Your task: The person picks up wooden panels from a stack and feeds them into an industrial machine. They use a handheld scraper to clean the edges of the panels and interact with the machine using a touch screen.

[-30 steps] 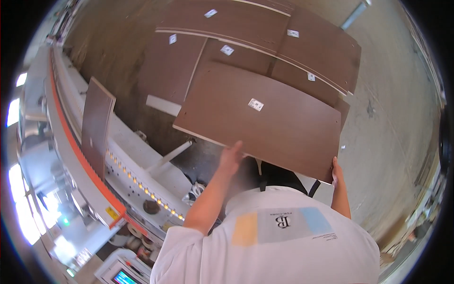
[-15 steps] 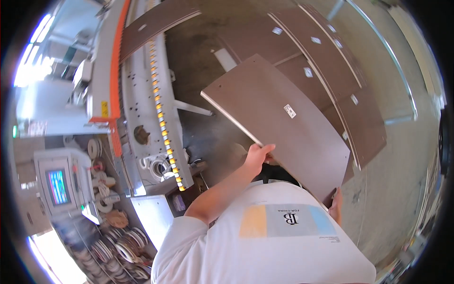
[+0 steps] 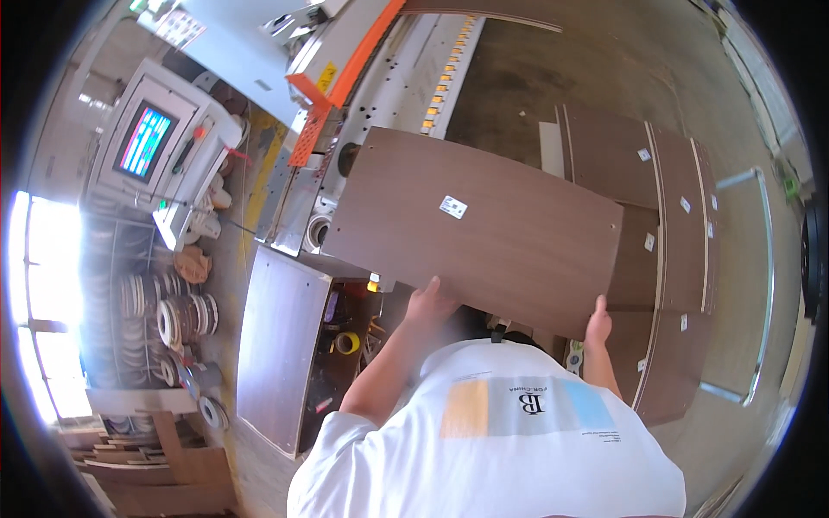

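A brown rectangular wood panel (image 3: 509,233) with a small white label is held up in front of me, roughly level. Along its near edge, my left hand (image 3: 430,304) grips it, the thumb lying on top and the other fingers out of sight beneath. At the near right corner, my right hand (image 3: 598,323) is closed on the short side, its thumb at the edge. The panel's left end covers part of the grey machine bed (image 3: 393,95).
Stacked brown panels (image 3: 613,164) with white labels lie to the right beside a metal cart frame (image 3: 764,285). On the left are a control screen (image 3: 147,142), an orange machine guard (image 3: 354,56), an open-fronted cabinet (image 3: 281,345) holding tape and tools, and rolls of edge banding (image 3: 186,318).
My view has swung to the left. The panel has turned from steeply slanted to nearly crosswise, its left end now by the machine, with both hands still on it.
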{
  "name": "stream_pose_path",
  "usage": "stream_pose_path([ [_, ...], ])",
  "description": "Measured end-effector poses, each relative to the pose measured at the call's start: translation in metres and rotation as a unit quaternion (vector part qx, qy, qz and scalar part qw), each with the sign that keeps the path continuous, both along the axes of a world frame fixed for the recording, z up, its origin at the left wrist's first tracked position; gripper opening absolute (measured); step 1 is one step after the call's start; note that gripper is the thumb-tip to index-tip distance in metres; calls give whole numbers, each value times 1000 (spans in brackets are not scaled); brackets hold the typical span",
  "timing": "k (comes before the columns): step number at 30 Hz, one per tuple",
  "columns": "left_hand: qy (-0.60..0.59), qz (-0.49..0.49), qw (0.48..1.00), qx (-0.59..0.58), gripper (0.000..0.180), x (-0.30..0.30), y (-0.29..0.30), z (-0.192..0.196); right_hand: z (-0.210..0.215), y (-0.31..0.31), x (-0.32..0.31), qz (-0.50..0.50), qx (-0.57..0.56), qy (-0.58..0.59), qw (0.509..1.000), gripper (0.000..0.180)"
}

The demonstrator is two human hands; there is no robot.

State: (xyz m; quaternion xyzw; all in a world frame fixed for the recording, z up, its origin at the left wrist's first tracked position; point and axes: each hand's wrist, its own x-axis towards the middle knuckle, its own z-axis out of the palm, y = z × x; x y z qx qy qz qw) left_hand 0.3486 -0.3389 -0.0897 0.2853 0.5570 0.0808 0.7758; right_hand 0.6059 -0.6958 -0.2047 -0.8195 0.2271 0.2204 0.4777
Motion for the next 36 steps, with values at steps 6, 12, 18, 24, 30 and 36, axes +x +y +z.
stream_pose_path([
  [6, 50, -11, 993, 109, 32, -68, 12, -15, 40, 95, -46, 198, -54, -107, 973, 71],
  [12, 53, 42, 984, 162, 21, -93, 30, 15, 41, 124, -57, 282, -123, -206, 929, 69],
  [18, 84, 179, 924, 327, 20, -171, 149, 25, 58, 134, -72, 294, -113, -194, 929, 69],
  [24, 346, 159, 642, 665, 29, -267, 362, 68, 44, 131, -118, 298, -62, -197, 932, 66],
  [30, 585, 38, 440, 680, 60, -310, 518, 133, 53, 125, -131, 326, -139, -137, 925, 69],
  [36, 656, -101, 427, 615, 64, -311, 576, 124, 56, 118, -118, 265, -148, -53, 951, 68],
])
